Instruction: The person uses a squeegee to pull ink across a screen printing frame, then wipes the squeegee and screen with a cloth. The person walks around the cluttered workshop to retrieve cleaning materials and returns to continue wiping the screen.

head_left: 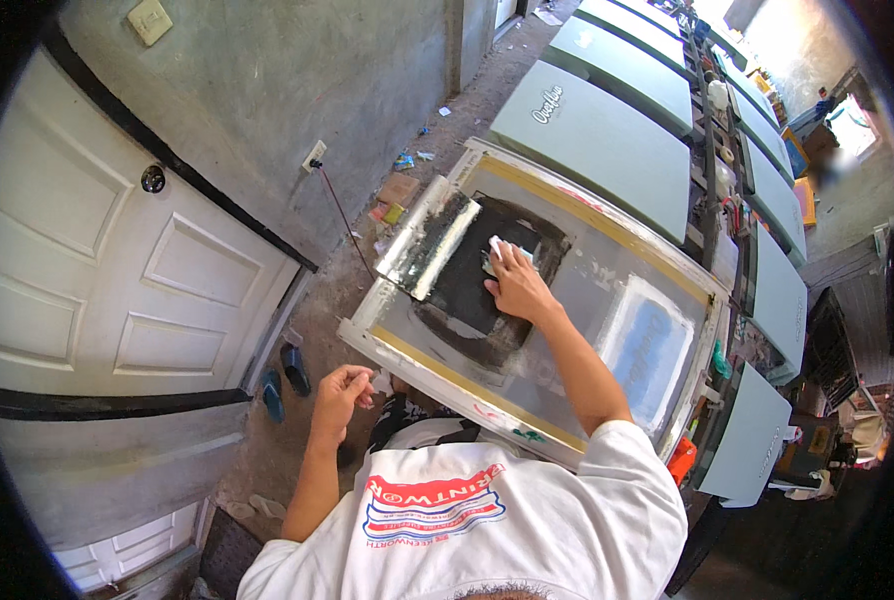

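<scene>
My right hand (519, 285) presses a crumpled whitish cloth (497, 243) onto the black, ink-stained area (472, 270) of a framed printing screen (587, 270). Its fingers are bent over the cloth, and part of the cloth is hidden under them. Left of that hand, a squeegee (445, 250) smeared with dark ink lies across the screen's left side. My left hand (342, 400) is off the frame's near left edge, with its fingers curled together. A small whitish bit shows beside its fingertips; whether the hand holds it I cannot tell.
A pale blue-grey printed panel (647, 350) shows at the screen's right. Rows of grey-green boards (607, 140) stretch away behind and to the right. A white door (77, 230) and grey wall stand left; slippers (294, 370) and scraps lie on the floor. A cord hangs from a wall socket (314, 156).
</scene>
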A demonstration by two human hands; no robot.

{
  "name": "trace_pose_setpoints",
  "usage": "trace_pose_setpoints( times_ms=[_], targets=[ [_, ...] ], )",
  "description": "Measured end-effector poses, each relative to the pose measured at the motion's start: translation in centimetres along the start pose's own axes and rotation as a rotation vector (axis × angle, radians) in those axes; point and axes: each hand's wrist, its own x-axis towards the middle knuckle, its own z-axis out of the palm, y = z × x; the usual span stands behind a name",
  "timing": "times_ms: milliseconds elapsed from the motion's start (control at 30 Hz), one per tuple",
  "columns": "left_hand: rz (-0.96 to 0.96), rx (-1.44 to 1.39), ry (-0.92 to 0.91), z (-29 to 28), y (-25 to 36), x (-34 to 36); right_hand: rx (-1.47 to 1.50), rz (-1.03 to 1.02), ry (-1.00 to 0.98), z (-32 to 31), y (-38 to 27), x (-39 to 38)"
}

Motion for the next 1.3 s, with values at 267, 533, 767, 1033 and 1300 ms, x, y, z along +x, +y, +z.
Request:
trace_pose_setpoints(
  times_ms=[267, 533, 767, 1033, 1300],
  targets=[
    [0.182, 0.191, 0.006, -9.6, 8.7, 10.8, -0.056, 0.336, 0.185, 2.5, -3.6, 1.7],
    [0.135, 0.171, -0.227, -9.6, 8.2, 17.1, -0.170, 0.471, 0.123, 4.8, -7.6, 0.9],
    [0.277, 0.542, -0.454, -6.4, 3.8, 20.1, -0.138, 0.293, 0.022, 3.1, -6.7, -0.6],
    [0.423, 0.729, -0.428, -3.9, 2.4, 21.8, -0.085, 0.486, 0.215, 3.5, -1.4, 4.0],
    [0.377, 0.631, -0.267, -2.4, 1.3, 22.2, -0.087, 0.437, 0.161, 2.8, -2.2, 1.4]
  ],
)
